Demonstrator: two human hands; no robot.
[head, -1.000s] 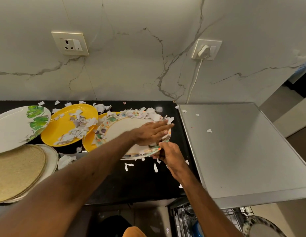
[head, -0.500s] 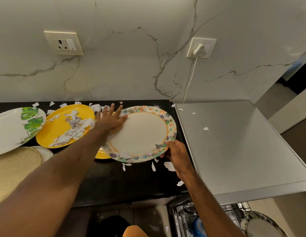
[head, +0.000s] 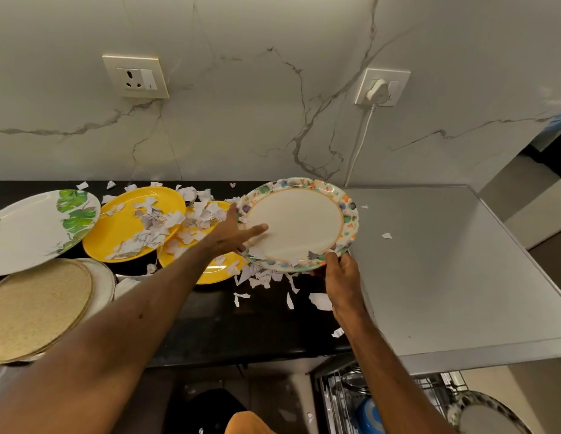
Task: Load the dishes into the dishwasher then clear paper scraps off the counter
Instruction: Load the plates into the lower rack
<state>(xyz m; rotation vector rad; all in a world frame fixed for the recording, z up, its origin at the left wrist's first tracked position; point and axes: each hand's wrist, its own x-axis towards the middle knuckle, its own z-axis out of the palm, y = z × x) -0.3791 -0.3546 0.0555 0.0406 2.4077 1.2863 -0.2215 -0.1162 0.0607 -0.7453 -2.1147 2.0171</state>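
A floral-rimmed plate (head: 298,220) is tilted above the black counter (head: 229,321). My right hand (head: 342,277) grips its near rim. My left hand (head: 235,233) lies with straight fingers on the plate's left side, thumb on the white middle. Paper scraps (head: 179,227) are heaped on two yellow plates (head: 128,227) to the left. More paper scraps (head: 263,280) lie on the counter under the held plate. The dishwasher rack (head: 345,399) shows at the bottom right, with a blue dish (head: 368,416) and a patterned plate (head: 489,418) in it.
A leaf-patterned white plate (head: 38,227) and a woven round mat on a plate (head: 34,305) sit at the left. The grey dishwasher top (head: 445,270) carries a few scraps. Two wall sockets are on the marble wall; a plug and white cord (head: 364,126) hang at the right one.
My left hand has swept the scraps off the floral plate onto the yellow plates and come back to the plate. My right hand has lifted and tilted the plate, shifting it right.
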